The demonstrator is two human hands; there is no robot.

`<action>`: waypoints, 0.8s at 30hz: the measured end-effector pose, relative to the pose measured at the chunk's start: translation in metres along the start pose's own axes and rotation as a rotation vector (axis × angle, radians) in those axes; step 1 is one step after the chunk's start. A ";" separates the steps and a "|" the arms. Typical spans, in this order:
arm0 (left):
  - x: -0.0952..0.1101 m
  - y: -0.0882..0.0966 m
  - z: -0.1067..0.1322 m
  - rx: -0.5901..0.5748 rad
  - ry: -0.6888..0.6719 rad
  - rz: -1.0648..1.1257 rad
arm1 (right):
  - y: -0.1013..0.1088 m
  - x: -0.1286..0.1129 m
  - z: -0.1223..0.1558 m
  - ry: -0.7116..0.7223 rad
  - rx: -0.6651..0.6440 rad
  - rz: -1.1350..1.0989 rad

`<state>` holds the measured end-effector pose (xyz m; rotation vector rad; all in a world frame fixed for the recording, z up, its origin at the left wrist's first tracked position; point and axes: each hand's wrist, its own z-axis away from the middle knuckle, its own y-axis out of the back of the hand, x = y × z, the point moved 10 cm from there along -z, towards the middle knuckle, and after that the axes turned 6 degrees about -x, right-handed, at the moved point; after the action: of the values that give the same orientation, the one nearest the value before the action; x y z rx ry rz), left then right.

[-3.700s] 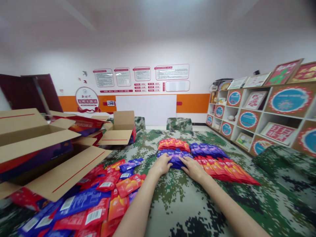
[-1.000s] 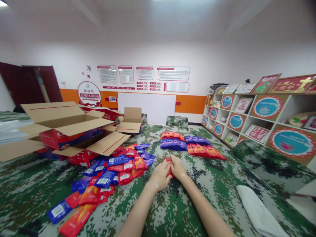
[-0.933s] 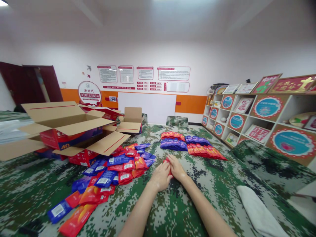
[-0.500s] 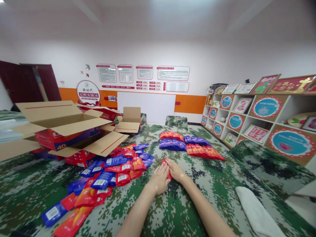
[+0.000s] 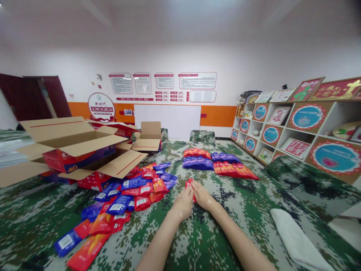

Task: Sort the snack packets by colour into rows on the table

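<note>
A small red packet [image 5: 188,182] lies on the camouflage cloth in front of me, mostly covered by my hands. My left hand [image 5: 184,203] presses on its left side, fingers together. From the right, my right hand [image 5: 202,196] closes on the same packet, its fingertips meeting those of the left. Red and blue packets [image 5: 145,189] with barcodes lie in a loose heap to the left. Beyond my hands, overlapping rows of blue packets [image 5: 197,163] and red packets [image 5: 235,170] are laid out neatly.
Opened cardboard boxes [image 5: 84,145] crowd the left of the camouflage-covered table [image 5: 225,222]. A smaller open box [image 5: 146,145] stands behind the heap. On the right lies a folded white cloth [image 5: 299,241]. Shelves [image 5: 284,131] with framed items line the right wall.
My left hand has slid slightly off the packet's middle towards its left edge, and a little more red shows at the top. The view has shifted slightly.
</note>
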<state>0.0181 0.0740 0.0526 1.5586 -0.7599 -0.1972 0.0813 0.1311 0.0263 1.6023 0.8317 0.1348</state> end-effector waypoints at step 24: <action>-0.053 0.006 -0.051 0.079 0.084 0.032 | -0.006 0.035 -0.066 -0.001 0.000 0.041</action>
<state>0.0033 0.1461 0.0498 1.6185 -0.7335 -0.0783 0.0698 0.2050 0.0229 1.6203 0.7984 0.1631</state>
